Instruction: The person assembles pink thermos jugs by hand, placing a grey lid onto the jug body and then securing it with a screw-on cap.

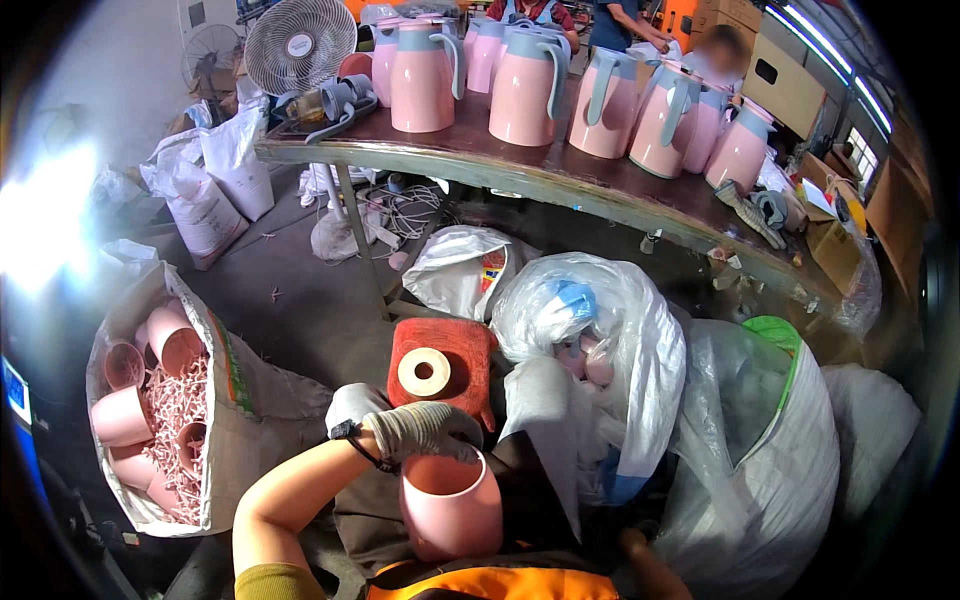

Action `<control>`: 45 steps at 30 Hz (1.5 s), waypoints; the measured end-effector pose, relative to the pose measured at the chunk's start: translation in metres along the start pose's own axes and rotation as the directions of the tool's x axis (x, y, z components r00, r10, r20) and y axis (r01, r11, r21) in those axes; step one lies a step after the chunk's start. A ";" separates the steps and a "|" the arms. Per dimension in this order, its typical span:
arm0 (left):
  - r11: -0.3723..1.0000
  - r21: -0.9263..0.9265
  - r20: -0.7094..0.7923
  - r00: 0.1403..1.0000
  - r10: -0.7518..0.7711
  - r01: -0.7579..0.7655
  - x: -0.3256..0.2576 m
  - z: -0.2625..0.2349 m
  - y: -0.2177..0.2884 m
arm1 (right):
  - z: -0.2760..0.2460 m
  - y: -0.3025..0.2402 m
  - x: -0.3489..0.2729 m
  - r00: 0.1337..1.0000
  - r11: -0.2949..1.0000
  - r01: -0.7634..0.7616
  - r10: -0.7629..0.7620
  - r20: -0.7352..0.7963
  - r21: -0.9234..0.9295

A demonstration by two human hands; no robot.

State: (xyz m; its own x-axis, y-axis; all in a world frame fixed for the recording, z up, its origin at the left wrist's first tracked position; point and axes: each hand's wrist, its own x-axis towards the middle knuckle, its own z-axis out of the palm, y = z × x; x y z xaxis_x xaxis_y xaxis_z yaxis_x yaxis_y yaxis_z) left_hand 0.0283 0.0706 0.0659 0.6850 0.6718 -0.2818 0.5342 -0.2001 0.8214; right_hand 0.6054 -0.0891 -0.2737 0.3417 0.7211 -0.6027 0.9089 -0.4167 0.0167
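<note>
A pink, open-topped jug shell (pixel 452 515) stands in my lap, its round mouth facing up. My left hand (pixel 428 430), in a pale knitted glove with a dark band at the wrist, is closed at the far rim of this shell; the fingertips are partly hidden. Low on the right, beside the white sacks, is my right hand (pixel 634 540), in shadow and mostly hidden, so its fingers cannot be made out. Just beyond my knees is a red padded stool (pixel 468 352) with a cream-coloured ring (pixel 424 373) on it.
At the left stands a woven sack (pixel 232 460) of pink shells and plastic trimmings. Clear plastic bags (pixel 640 370) and a white sack (pixel 760 510) crowd the right. Pink jugs (pixel 423 85) with grey handles line the table (pixel 470 160) ahead; people work behind it. A fan (pixel 300 45) stands back left.
</note>
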 end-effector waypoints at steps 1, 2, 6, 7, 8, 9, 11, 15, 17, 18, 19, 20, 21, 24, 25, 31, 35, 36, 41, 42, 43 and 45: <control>0.999 -0.002 -0.011 0.999 -0.036 0.036 -0.003 0.001 0.000 | 0.004 0.000 0.003 0.998 1.000 0.012 -0.013 0.057 0.016; 0.997 -0.070 -0.012 1.000 -0.017 0.016 -0.007 0.001 0.000 | 0.002 -0.002 0.007 0.995 0.999 0.025 -0.029 0.091 0.037; 0.983 -0.179 -0.062 0.997 -0.041 0.030 -0.022 0.005 -0.005 | -0.019 -0.014 0.016 0.985 0.997 0.063 -0.070 0.160 0.047; 0.983 -0.179 -0.074 0.996 -0.047 0.033 -0.026 0.005 -0.007 | -0.023 -0.017 0.017 0.983 0.996 0.073 -0.080 0.168 0.048; 0.984 -0.175 -0.084 0.996 -0.036 0.021 -0.029 0.006 -0.010 | -0.025 -0.020 0.016 0.982 0.996 0.075 -0.081 0.170 0.045; 0.976 -0.204 -0.045 0.996 -0.080 0.069 -0.033 0.004 -0.013 | -0.027 -0.023 0.016 0.981 0.995 0.083 -0.090 0.172 0.046; 0.899 -0.424 -0.010 0.991 -0.130 0.114 -0.037 0.003 -0.022 | -0.029 -0.026 0.014 0.981 0.995 0.094 -0.098 0.167 0.032; 0.867 -0.485 0.068 0.994 -0.090 0.112 -0.037 0.003 -0.034 | -0.036 -0.025 0.013 0.985 0.994 0.112 -0.109 0.137 -0.018; 0.934 -0.356 -0.029 1.000 -0.011 0.000 -0.033 0.006 -0.036 | -0.042 -0.019 0.015 0.990 0.992 0.113 -0.107 0.096 -0.056; 0.950 -0.311 -0.044 0.999 0.006 -0.019 -0.034 0.007 -0.035 | -0.045 -0.015 0.016 0.991 0.990 0.116 -0.111 0.072 -0.075; 0.967 -0.256 -0.080 0.997 -0.014 -0.007 -0.033 0.007 -0.033 | -0.047 -0.011 0.017 0.993 0.989 0.114 -0.110 0.049 -0.090; 0.978 -0.207 -0.085 0.996 -0.022 0.004 -0.035 0.007 -0.030 | -0.049 -0.007 0.018 0.993 0.987 0.115 -0.113 0.026 -0.112; 0.981 -0.193 -0.104 0.993 -0.047 0.027 -0.037 0.006 -0.027 | -0.050 -0.003 0.020 0.994 0.984 0.111 -0.112 -0.001 -0.138; 0.996 0.010 -0.109 0.991 -0.082 0.084 -0.046 -0.001 -0.019 | -0.048 0.009 0.023 0.989 0.975 0.098 -0.117 -0.086 -0.201; 0.976 0.040 -0.090 0.973 -0.212 0.216 -0.049 -0.004 -0.017 | -0.047 0.011 0.024 0.986 0.970 0.096 -0.123 -0.114 -0.222; 0.956 -0.220 -0.050 0.976 -0.211 0.196 -0.021 0.004 -0.023 | -0.045 0.028 0.037 0.947 0.915 0.070 -0.187 -0.263 -0.398; 0.967 -0.239 -0.028 0.995 -0.097 0.088 0.003 0.014 -0.038 | -0.045 0.046 0.056 0.918 0.864 0.036 -0.227 -0.325 -0.503; 0.974 -0.217 -0.028 0.997 -0.077 0.069 0.006 0.014 -0.042 | -0.043 0.052 0.062 0.910 0.848 0.026 -0.240 -0.338 -0.530; 0.893 -0.425 -0.075 0.989 0.127 -0.147 0.002 0.019 -0.058 | -0.037 0.078 0.083 0.859 0.748 -0.042 -0.312 -0.406 -0.663; 0.901 -0.424 -0.071 0.995 0.074 -0.097 0.002 0.019 -0.061 | -0.040 0.078 0.083 0.844 0.719 -0.061 -0.333 -0.420 -0.693; 0.910 -0.409 -0.075 0.997 0.034 -0.061 0.002 0.020 -0.065 | -0.046 0.076 0.081 0.828 0.693 -0.081 -0.354 -0.436 -0.716; 0.946 -0.324 -0.078 0.996 -0.044 0.016 0.002 0.021 -0.073 | -0.067 0.059 0.070 0.815 0.705 -0.044 -0.385 -0.433 -0.708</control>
State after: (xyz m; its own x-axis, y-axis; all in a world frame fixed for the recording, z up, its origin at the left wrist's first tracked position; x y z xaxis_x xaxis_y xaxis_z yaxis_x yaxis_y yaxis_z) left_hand 0.0011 0.0722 -0.0051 0.6204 0.7334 -0.2778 0.3561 0.0523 0.9330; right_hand 0.6990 -0.0259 -0.2613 0.0326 0.9878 -0.1523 0.7949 0.0668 0.6031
